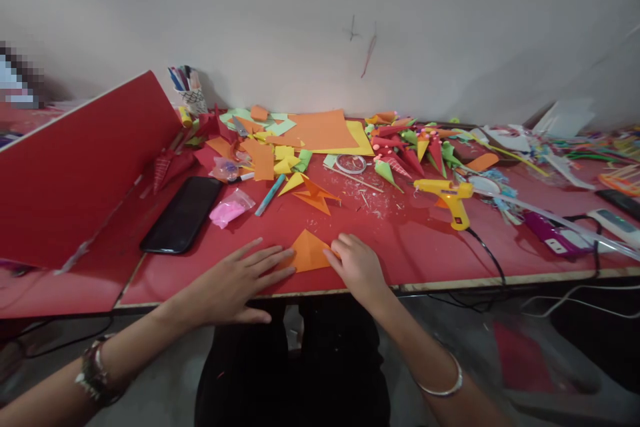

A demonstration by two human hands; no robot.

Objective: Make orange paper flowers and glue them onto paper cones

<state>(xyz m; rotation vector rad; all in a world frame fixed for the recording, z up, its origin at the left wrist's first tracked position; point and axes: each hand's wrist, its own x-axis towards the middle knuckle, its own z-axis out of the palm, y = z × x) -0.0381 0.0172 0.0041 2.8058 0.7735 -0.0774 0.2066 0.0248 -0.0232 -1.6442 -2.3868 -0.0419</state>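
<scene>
Orange paper (309, 255), lower centre of the frame, looks light, easily creased, best held by its edges, where our left hand (234, 285) lies flat and spread and our right hand (358, 268) curls, pinching or pressing we cannot tell.

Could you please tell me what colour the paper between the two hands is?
The paper is orange, seen best in the head view.
</scene>
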